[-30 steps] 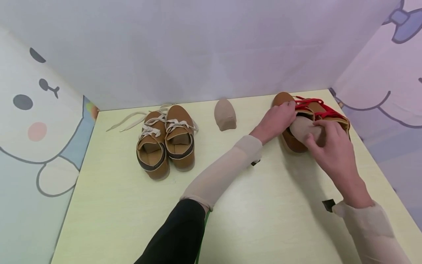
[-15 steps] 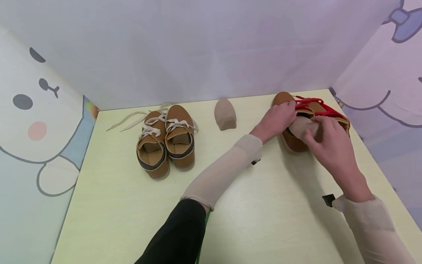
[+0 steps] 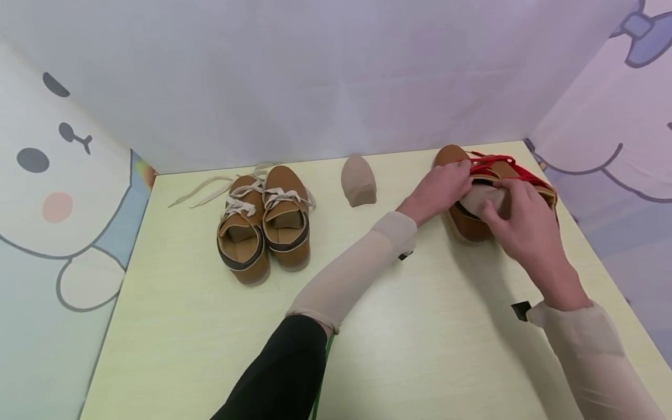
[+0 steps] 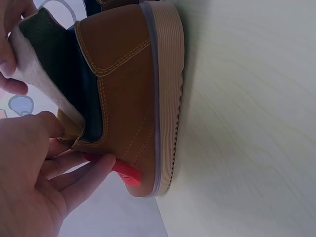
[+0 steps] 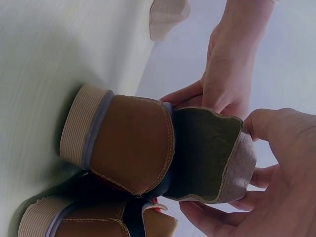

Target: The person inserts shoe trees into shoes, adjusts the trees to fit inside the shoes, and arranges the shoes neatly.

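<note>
A brown shoe (image 3: 469, 230) with red laces stands at the far right of the table. My left hand (image 3: 441, 189) holds it near the lacing; in the left wrist view, the thumb and fingers grip around the tongue and upper beside a red lace (image 4: 127, 174). My right hand (image 3: 530, 233) pinches a beige moulded shoe insert (image 3: 479, 199), whose front end is inside the shoe opening. The right wrist view shows the insert's dark hollow side (image 5: 205, 153), with thumb and fingers on opposite edges. How deep its front sits is hidden.
Beside it, a second red-laced shoe (image 5: 91, 224) stands close. A similar beige insert (image 3: 359, 182) lies near the table's back edge. Two brown shoes (image 3: 286, 233) with white laces stand at left, one lace trailing. Fabric walls border the table (image 3: 184, 350).
My right hand has moved slightly forward, and the insert has slid a little deeper into the shoe. My left hand has kept its place on the shoe.
</note>
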